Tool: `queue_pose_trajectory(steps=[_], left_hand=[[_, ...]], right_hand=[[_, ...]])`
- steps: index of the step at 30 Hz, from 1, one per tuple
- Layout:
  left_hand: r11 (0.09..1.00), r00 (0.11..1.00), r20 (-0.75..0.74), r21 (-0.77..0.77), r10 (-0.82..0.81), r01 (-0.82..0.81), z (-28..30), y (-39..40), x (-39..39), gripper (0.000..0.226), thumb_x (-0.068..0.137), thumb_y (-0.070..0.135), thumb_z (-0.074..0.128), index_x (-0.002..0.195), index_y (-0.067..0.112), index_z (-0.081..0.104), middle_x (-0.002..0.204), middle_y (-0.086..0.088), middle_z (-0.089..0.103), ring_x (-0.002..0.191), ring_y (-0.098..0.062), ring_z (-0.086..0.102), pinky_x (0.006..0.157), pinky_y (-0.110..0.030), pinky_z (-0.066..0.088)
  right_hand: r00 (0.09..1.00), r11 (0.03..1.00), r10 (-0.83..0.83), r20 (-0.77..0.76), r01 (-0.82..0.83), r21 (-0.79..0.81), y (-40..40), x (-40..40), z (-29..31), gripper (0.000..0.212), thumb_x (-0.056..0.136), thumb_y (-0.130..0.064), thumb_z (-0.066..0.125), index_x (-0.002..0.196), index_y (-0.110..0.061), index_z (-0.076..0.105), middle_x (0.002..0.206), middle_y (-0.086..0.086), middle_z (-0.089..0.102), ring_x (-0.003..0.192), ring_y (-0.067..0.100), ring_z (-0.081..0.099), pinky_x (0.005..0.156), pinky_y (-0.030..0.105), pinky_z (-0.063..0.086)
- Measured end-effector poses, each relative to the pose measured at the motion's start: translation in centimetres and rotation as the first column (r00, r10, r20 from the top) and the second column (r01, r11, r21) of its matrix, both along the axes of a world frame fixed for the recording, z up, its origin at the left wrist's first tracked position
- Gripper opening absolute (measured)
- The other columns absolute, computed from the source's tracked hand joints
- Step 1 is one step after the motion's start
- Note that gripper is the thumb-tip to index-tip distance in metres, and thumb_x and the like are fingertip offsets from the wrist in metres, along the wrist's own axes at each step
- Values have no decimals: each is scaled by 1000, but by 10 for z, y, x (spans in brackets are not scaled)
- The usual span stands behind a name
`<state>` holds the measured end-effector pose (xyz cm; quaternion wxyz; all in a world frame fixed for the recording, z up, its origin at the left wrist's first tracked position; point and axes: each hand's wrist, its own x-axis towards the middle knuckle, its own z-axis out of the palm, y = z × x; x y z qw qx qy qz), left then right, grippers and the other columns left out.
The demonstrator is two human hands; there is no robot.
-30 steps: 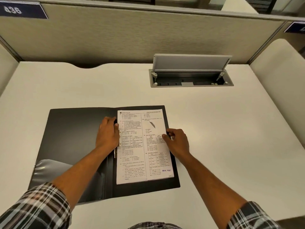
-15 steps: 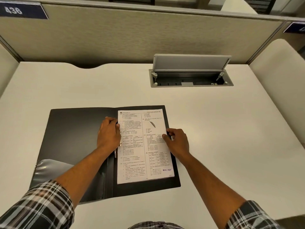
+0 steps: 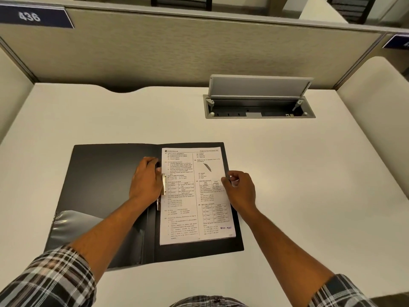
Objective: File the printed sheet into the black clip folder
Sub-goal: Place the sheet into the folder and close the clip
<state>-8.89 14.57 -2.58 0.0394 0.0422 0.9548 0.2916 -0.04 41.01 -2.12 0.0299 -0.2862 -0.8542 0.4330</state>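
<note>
White paper, densely printed in two columns with small tables and a leaf-like figure near its top, the printed sheet (image 3: 194, 196) lies flat on the right leaf of the black clip folder (image 3: 106, 185), which is spread open on the pale tabletop (image 3: 309, 173). Purple words "BOOK POST" show at the sheet's 5 o'clock corner. Its left edge runs along the folder's spine, where a brass-coloured clip (image 3: 163, 184) stands at about 9 o'clock of the sheet; whether the clip presses on the paper cannot be told.

The left hand (image 3: 147, 181) rests on the spine, fingers curled together at the clip, touching it and the sheet's left edge. The right hand (image 3: 240, 191) sits at 3 o'clock of the sheet, thumb and fingertips pinched on its right edge.

On the folder's left leaf a clear plastic pocket (image 3: 88, 229) lies at 7 o'clock; what it holds, if anything, cannot be made out. At 1 o'clock of the folder, well apart, a grey cable box (image 3: 259, 107) is sunk in the tabletop, its lid tilted up; its dark inside shows only fittings.
</note>
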Motion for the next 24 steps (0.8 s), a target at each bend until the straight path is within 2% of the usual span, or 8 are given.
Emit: queue_pose_trajectory(steps=[2,4,7,9,14,17,20,24], left_hand=[[999,999,-25,-38,-22,21,1,-9,9,41,99,26,47,138,11,47,142,-5,45,129,-27,46,106,-46,46],[998,999,-31,-63,-24,22,0,-19,23,43,100,25,45,141,14,44,148,-5,42,139,-32,38,112,-50,37],[993,999,-21,-111,-37,34,-6,-33,46,46,101,29,40,145,16,39,155,-5,35,147,-31,26,120,-47,22],[987,999,-13,-155,-49,46,-9,-41,63,49,101,31,39,148,17,34,159,-5,30,149,-30,22,121,-46,18],[980,997,8,-184,-73,73,-8,-47,97,57,102,37,38,154,19,21,162,2,11,150,-24,6,121,-42,6],[969,994,17,-225,-105,106,-12,-49,104,62,102,43,36,155,20,14,158,5,1,149,-21,1,118,-38,1],[952,988,46,-267,-145,152,-18,-54,103,64,101,48,28,156,20,7,159,5,-4,149,-19,-2,119,-38,-2],[935,983,71,-304,-167,181,-23,-56,101,66,99,51,17,156,21,3,163,2,-3,151,-21,-3,123,-41,2]], right_hand=[[999,1000,7,-40,-7,6,-12,0,9,22,93,-37,71,111,-27,64,113,-8,64,96,14,66,85,29,58],[997,999,52,-65,-53,-9,-27,-3,16,17,94,-35,69,108,-26,67,109,-9,67,91,12,66,84,28,58],[974,973,219,-54,-223,-63,-58,-15,26,15,96,-34,67,105,-23,71,103,-9,71,87,9,66,82,24,56],[931,929,364,-28,-365,-56,-81,-26,30,18,97,-35,66,108,-23,72,106,-8,72,90,10,66,85,24,56],[801,794,598,28,-596,118,-124,-58,30,20,99,-31,63,112,-22,74,114,-2,71,96,9,62,90,34,57],[758,725,648,74,-643,247,-136,-81,32,23,100,-27,60,117,-20,74,118,2,70,106,18,64,92,36,56],[708,622,688,162,-690,370,-143,-100,32,27,101,-26,58,122,-20,73,125,6,67,118,26,59,97,39,53],[649,516,704,288,-746,421,-149,-115,30,31,103,-31,53,127,-21,69,132,7,60,129,28,48,101,42,51]])
